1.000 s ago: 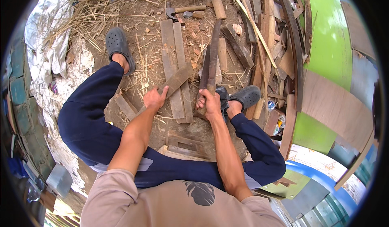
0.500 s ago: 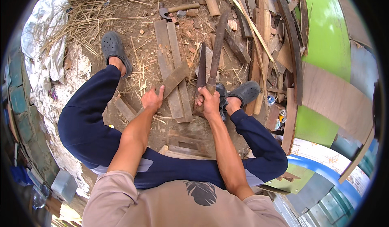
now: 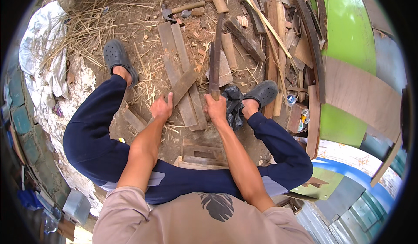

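Note:
My left hand (image 3: 161,107) grips the near end of a short wooden board (image 3: 184,82), which lies slanted across two longer flat planks (image 3: 176,72) on the ground. In my right hand (image 3: 215,107) is the wooden handle of a machete (image 3: 217,54). Its long, dark, rusty blade points away from me, just right of the short board and apart from it. Behind the blade shows the narrow dark edge of a saw (image 3: 211,63), mostly hidden. A crumpled black plastic bag (image 3: 234,107) lies beside my right hand.
An adze-like tool (image 3: 167,14) with a wooden handle lies beyond the planks. Wood blocks (image 3: 246,39) and long timber strips (image 3: 274,48) are piled at the right. Dry straw (image 3: 100,22) and white cloth (image 3: 41,48) cover the far left. My shoes (image 3: 262,94) flank the work area.
The machete has swung leftward, from a rightward slant to nearly straight ahead, now overlapping the saw. My right hand has shifted slightly left. My left hand stays on the short board.

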The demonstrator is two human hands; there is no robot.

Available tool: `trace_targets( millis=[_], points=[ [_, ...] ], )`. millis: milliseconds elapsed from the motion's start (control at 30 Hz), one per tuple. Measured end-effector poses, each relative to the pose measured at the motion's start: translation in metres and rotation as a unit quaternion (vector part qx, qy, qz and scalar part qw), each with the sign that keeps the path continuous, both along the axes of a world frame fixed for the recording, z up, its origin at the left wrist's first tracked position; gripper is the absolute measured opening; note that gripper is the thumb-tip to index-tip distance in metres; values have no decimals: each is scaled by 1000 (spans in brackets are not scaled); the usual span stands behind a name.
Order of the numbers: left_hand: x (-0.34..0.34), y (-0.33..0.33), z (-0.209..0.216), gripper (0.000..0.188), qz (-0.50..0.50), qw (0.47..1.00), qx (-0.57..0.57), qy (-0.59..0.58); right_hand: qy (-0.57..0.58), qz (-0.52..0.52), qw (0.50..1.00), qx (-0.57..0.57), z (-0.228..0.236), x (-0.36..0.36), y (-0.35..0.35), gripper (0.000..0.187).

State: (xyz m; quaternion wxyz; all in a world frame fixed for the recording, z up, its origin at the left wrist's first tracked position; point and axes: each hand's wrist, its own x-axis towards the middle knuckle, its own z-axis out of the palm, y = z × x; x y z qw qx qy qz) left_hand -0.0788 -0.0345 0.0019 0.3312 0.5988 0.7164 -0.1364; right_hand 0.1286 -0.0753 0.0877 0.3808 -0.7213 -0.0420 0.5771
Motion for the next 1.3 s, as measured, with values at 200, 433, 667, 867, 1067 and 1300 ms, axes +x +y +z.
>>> trace_targets(
  millis=[200, 433, 667, 867, 1067, 1300],
  points=[
    [-7, -3, -12, 69, -4, 1000, 5, 8, 183, -63, 974, -121, 23, -1, 16, 22],
    [-2, -2, -6, 68, -2, 1000, 17, -4, 2, -71, 997, 34, 10, -7, -1, 18],
    [-6, -2, -6, 69, 1, 1000, 17, 1, 164, -57, 983, -62, 35, -1, 9, 17],
    [-4, -3, -9, 69, -4, 1000, 24, -11, 11, -28, 1000, -6, 5, -11, -1, 19],
    [-6, -2, -6, 68, -1, 1000, 7, 6, 181, -69, 979, -57, 40, -11, 15, 19],
    [-3, 0, -6, 68, -9, 1000, 15, -8, 68, -34, 994, -75, 14, -15, 4, 15]
  ],
)
